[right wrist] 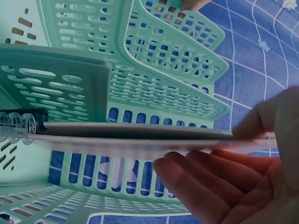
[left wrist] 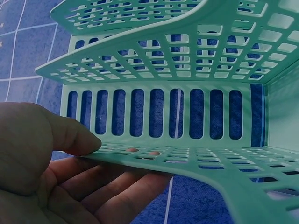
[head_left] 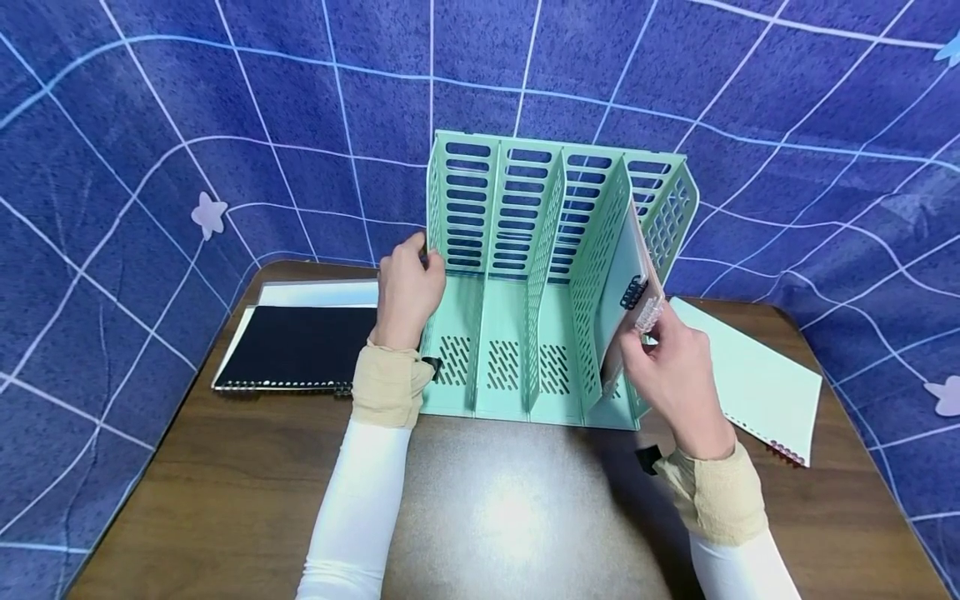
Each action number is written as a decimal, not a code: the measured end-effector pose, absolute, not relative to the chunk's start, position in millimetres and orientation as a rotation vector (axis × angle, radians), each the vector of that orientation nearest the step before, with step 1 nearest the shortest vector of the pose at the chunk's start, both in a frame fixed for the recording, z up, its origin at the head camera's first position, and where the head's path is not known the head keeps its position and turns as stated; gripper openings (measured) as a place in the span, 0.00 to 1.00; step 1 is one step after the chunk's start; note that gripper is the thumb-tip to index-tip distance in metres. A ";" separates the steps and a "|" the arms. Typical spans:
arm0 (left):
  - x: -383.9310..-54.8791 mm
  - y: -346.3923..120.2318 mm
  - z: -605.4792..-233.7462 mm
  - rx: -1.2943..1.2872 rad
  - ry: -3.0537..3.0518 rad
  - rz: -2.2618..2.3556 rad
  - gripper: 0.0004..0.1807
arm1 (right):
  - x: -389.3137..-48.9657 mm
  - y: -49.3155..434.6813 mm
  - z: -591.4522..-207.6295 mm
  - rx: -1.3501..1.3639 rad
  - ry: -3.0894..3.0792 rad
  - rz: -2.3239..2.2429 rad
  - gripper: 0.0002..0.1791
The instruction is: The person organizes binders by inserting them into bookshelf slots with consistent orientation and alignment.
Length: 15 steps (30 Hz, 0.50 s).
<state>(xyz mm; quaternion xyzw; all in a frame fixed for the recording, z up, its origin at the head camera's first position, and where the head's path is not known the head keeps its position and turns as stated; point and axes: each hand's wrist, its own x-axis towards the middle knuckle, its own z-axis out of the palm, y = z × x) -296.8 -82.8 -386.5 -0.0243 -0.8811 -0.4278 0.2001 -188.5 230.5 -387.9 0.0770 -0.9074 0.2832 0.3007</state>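
Centrally, a mint-green plastic file rack (head_left: 525,275) with four slotted compartments stands on a dark brown wooden surface (head_left: 487,517). No brand, label or writing can be read on anything. Behind and around the surface hangs a blue cloth backdrop (head_left: 150,125) with white grid lines and pale star shapes.

The left hand (head_left: 408,287) grips the rack's left outer wall, thumb inside and fingers outside. The right hand (head_left: 671,371) pinches a thin spiral-bound notebook with a clear coil (head_left: 637,292), which stands upright in the rightmost compartment, leaning against the divider.

A black-covered spiral notebook (head_left: 300,346) lies flat left of the rack on a white sheet (head_left: 322,293). A pale green-covered spiral notebook (head_left: 750,383) lies flat right of the rack, partly behind the right hand. Both wrists wear tan bands over white sleeves.
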 end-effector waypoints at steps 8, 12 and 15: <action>-296.4 -82.7 -387.5 -0.072 -2.464 -1.187 0.10 | -174.7 240.1 -368.4 0.263 -2.488 0.865 0.15; -296.8 -82.4 -386.7 -0.083 -2.456 -1.184 0.11 | -163.5 250.0 -352.6 0.272 -2.413 1.009 0.29; -295.7 -82.5 -386.4 -0.083 -2.456 -1.189 0.11 | -156.2 258.7 -344.6 0.269 -2.312 1.034 0.28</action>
